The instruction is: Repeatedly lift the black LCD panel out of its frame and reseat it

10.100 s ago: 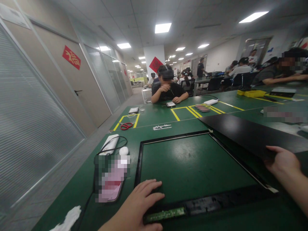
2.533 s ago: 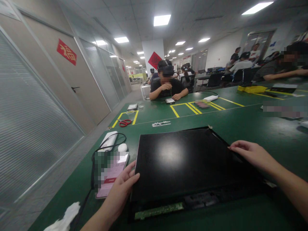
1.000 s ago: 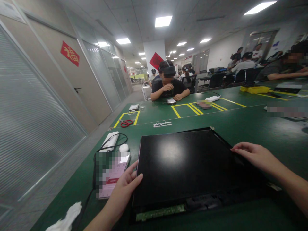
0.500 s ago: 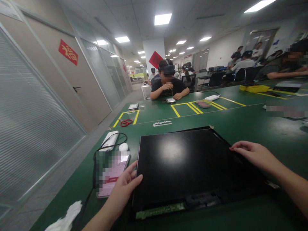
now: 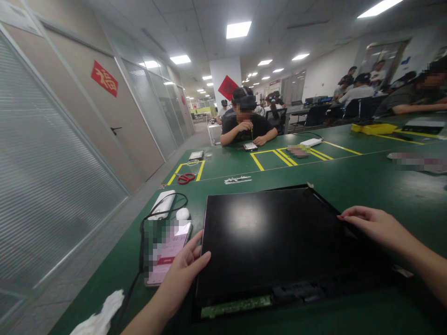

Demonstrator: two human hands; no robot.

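A large black display panel (image 5: 265, 232) lies in front of me, with a green circuit board strip (image 5: 235, 307) along its near edge. My left hand (image 5: 188, 260) grips the panel's left edge, thumb on the front face and fingers at the side. At the right, my right hand (image 5: 370, 223) has thumb and forefinger pinched at the edge of the thin black frame (image 5: 326, 201) around the panel. That frame shows past the panel at the back and right. Whether the right fingertips also touch the panel cannot be made out.
Left of the panel lie a phone (image 5: 171, 256), a white earbud case (image 5: 182, 214), a white power bank (image 5: 163, 204) with a black cable, and crumpled tissue (image 5: 101, 316). Red scissors (image 5: 186, 178) and white strips (image 5: 238, 179) lie beyond. Across the table, a person (image 5: 247, 121) works on a small device.
The whole view has shifted slightly, so everything sits a little further right. Both hands keep their places on the panel and frame.
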